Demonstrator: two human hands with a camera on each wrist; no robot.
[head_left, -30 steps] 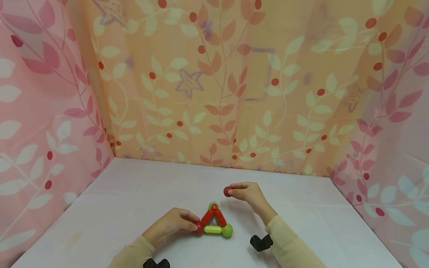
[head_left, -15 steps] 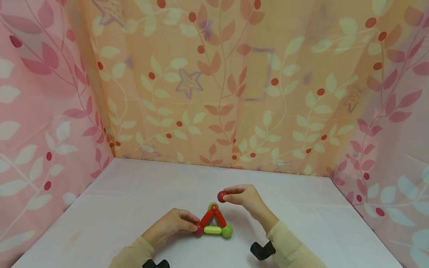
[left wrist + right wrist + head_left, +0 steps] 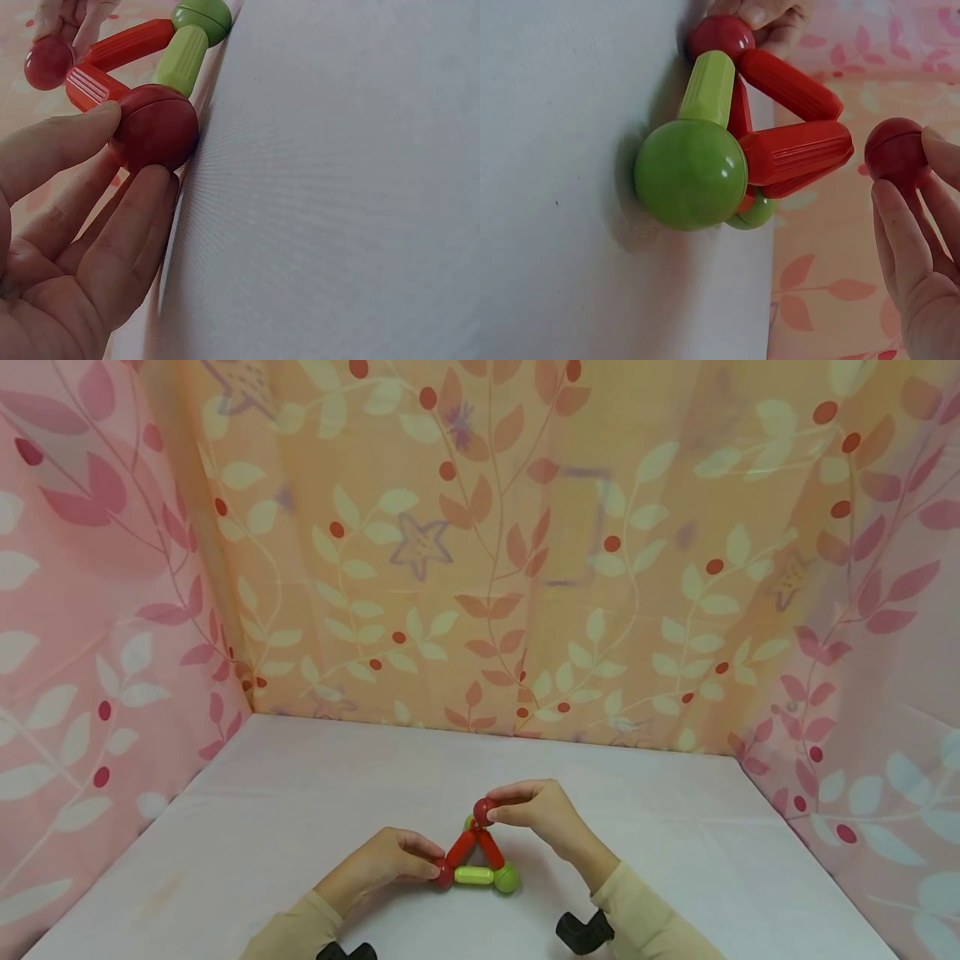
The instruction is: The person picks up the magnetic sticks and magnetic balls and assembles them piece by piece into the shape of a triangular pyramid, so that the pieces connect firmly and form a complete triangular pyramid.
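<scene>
Item: loose red ball point(image 3: 483, 811) — I am holding it pinched between thumb and fingertips of my right hand point(image 3: 542, 814), just above the apex of the small rod-and-ball frame point(image 3: 476, 858); from the right wrist view the ball point(image 3: 897, 152) is sitting apart from the upper rod ends, not yet touching them. Frame: two red rods point(image 3: 491, 848) are leaning together over a yellow-green rod point(image 3: 474, 875) lying flat on the white table point(image 3: 300, 827), at about six o'clock from the table's middle, close to me. Corners: a green ball point(image 3: 507, 877) at the frame's four o'clock, a red corner ball point(image 3: 443, 873) at its eight o'clock, a smaller green ball half hidden behind the apex. My left hand point(image 3: 378, 862) is gripping the red corner ball with thumb and forefinger curled round it — steadying the frame. Handling, as I am judging it: hard, smooth, glossy plastic, light, stiff, not fragile; the balls are looking slippery, so a pinch across the widest part is suiting them best; the ribbed rods are offering a surer hold at mid-length. The joints are probably parting easily under a sideways push. Backdrop: a pink and orange leaf-print curtain point(image 3: 480, 552) is hanging at twelve o'clock.
</scene>
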